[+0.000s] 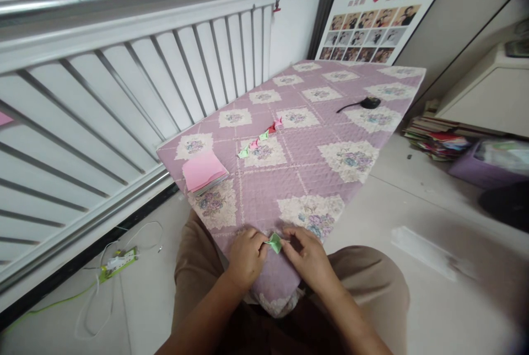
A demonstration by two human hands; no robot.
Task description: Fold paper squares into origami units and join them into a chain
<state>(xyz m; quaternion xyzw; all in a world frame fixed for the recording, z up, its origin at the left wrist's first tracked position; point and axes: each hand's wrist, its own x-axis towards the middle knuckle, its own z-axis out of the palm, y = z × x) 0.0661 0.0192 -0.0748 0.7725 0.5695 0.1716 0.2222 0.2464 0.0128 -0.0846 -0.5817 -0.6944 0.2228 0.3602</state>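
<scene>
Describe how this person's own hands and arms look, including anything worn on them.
The left hand and the right hand are both ungloved. No watch or bracelet shows at either wrist. The left forearm and right forearm are bare down to the picture's bottom edge, with no sleeve visible on them. Any small ring is too fine to tell.
</scene>
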